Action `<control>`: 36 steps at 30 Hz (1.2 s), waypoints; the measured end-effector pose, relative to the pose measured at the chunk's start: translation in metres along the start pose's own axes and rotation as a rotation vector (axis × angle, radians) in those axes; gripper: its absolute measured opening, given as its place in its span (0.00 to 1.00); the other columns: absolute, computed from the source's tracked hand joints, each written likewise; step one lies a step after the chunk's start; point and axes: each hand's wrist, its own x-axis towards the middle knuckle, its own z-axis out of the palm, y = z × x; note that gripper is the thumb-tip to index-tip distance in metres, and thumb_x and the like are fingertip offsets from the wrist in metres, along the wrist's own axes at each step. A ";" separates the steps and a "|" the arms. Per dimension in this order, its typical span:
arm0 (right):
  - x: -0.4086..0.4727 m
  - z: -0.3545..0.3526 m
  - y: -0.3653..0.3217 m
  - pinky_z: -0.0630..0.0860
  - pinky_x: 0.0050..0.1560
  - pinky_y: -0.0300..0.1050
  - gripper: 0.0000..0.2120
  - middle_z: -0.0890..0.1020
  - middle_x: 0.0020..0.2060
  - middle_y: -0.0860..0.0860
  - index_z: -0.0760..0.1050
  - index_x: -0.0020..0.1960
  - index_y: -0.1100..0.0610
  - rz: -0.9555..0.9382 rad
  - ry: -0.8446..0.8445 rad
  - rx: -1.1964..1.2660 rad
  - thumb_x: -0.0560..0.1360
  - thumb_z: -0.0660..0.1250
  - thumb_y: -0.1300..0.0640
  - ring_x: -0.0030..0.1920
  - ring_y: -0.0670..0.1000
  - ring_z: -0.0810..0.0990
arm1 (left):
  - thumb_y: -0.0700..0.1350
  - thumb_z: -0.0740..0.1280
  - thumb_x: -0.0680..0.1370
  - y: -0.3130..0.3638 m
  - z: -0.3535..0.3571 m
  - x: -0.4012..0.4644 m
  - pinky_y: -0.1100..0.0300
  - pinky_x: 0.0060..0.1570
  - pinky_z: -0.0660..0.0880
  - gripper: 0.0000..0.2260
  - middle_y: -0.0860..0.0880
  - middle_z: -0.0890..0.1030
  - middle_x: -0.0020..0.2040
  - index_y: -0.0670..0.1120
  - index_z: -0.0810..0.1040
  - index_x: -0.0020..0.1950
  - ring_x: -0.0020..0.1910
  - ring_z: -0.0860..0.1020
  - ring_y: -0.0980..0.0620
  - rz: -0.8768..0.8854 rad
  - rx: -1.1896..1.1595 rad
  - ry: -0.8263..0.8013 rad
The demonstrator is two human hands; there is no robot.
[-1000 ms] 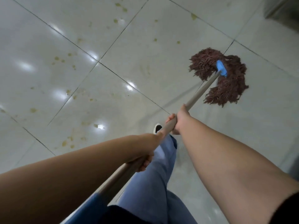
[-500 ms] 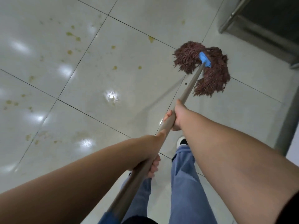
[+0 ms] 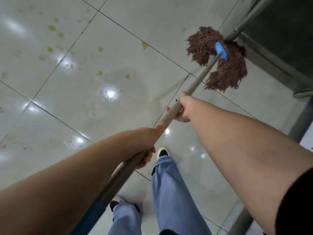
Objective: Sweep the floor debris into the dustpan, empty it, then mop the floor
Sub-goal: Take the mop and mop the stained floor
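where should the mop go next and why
Probably drag the mop head leftward across the tiles. It now lies by the metal base at the right, while yellowish spots still dot the floor to its left. Both the left hand and right hand already grip the handle.

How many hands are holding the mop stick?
2. The right hand grips the beige mop handle higher up, nearer the brown stringy mop head. The left hand grips it lower down, nearer the person's body. Neither hand is hidden.
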 end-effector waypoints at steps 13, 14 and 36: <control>0.017 0.030 0.107 0.76 0.22 0.36 0.11 0.71 0.33 0.52 0.66 0.53 0.55 -0.178 0.076 0.019 0.78 0.64 0.51 0.24 0.49 0.72 | 0.69 0.55 0.74 -0.139 0.000 0.025 0.71 0.20 0.64 0.29 0.50 0.65 0.14 0.43 0.66 0.32 0.13 0.63 0.53 0.121 -0.029 0.079; 0.012 0.039 0.133 0.74 0.21 0.33 0.10 0.72 0.31 0.51 0.67 0.53 0.53 -0.177 0.083 0.021 0.77 0.64 0.50 0.21 0.47 0.71 | 0.69 0.56 0.73 -0.168 -0.004 0.027 0.71 0.19 0.64 0.29 0.50 0.65 0.14 0.43 0.66 0.32 0.12 0.62 0.53 0.113 -0.044 0.088; -0.079 0.169 0.590 0.68 0.20 0.30 0.13 0.75 0.25 0.54 0.67 0.54 0.60 0.066 0.060 -0.231 0.80 0.55 0.50 0.22 0.50 0.70 | 0.78 0.51 0.65 -0.632 -0.036 -0.028 0.68 0.21 0.66 0.36 0.52 0.67 0.16 0.43 0.68 0.31 0.15 0.65 0.51 -0.286 -0.023 0.180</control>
